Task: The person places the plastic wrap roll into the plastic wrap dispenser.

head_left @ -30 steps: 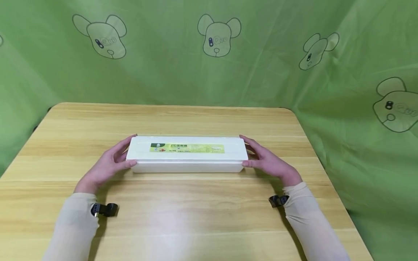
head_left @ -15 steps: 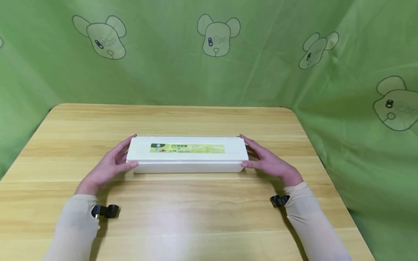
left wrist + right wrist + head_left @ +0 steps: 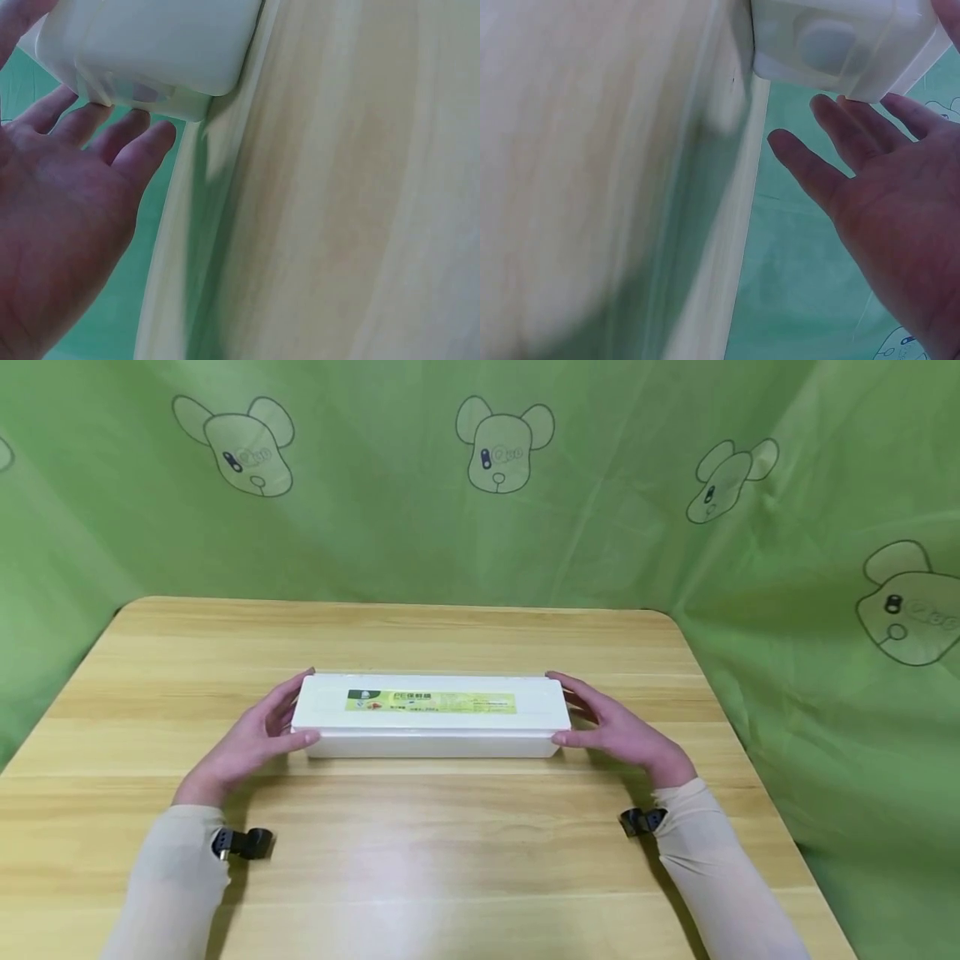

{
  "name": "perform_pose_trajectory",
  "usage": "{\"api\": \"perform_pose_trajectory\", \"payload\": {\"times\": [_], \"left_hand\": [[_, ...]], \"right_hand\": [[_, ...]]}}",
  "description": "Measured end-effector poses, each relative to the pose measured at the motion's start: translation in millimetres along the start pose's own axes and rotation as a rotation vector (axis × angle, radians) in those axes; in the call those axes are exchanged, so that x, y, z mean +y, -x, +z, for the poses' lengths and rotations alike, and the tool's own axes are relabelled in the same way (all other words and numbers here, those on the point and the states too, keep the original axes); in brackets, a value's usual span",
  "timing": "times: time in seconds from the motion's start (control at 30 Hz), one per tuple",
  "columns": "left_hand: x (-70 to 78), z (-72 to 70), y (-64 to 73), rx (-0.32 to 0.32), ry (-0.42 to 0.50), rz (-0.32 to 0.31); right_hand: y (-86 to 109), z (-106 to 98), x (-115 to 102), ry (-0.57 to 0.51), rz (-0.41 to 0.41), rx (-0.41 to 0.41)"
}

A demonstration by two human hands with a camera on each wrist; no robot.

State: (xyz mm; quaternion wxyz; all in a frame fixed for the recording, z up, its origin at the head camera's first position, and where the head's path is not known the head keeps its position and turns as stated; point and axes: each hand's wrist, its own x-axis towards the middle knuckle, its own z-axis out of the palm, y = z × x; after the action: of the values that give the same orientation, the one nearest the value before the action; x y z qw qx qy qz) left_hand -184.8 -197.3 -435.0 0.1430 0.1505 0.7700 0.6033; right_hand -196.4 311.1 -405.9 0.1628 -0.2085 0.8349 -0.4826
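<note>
A long white cling film box [image 3: 427, 744] with a yellow-green label on its lid lies lengthwise on the wooden table, lid down. My left hand [image 3: 243, 745] grips its left end, thumb against the front side and fingers reaching round to the back. At the right end my right hand [image 3: 626, 739] holds it the same way. In the left wrist view, fingertips of the left hand [image 3: 71, 195] meet the box's end edge [image 3: 150, 45]. The right wrist view has the right hand's [image 3: 900, 195] fingers spread near the other end of the box [image 3: 829, 45], some touching it.
The light wooden table [image 3: 420, 852] has rounded far corners. Green cloth [image 3: 375, 543] printed with mouse heads hangs behind it and along its right side. Black wrist cameras [image 3: 251, 843] sit at the cuffs of the pale sleeves [image 3: 172, 877].
Both thumbs have slid slightly inward along the front edge of the cling film box. The box stays in place.
</note>
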Motion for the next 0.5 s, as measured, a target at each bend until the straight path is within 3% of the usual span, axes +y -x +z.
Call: {"api": "perform_pose_trajectory", "payload": {"times": [0.3,0.5], "left_hand": [[-0.4,2.3,0.2,0.014,0.002,0.042],[1.8,-0.4,3.9,0.041,0.049,0.104]], "right_hand": [[0.6,-1.8,-0.7,-0.027,-0.002,0.018],[5.7,-6.1,-0.1,-0.059,-0.015,0.033]]}}
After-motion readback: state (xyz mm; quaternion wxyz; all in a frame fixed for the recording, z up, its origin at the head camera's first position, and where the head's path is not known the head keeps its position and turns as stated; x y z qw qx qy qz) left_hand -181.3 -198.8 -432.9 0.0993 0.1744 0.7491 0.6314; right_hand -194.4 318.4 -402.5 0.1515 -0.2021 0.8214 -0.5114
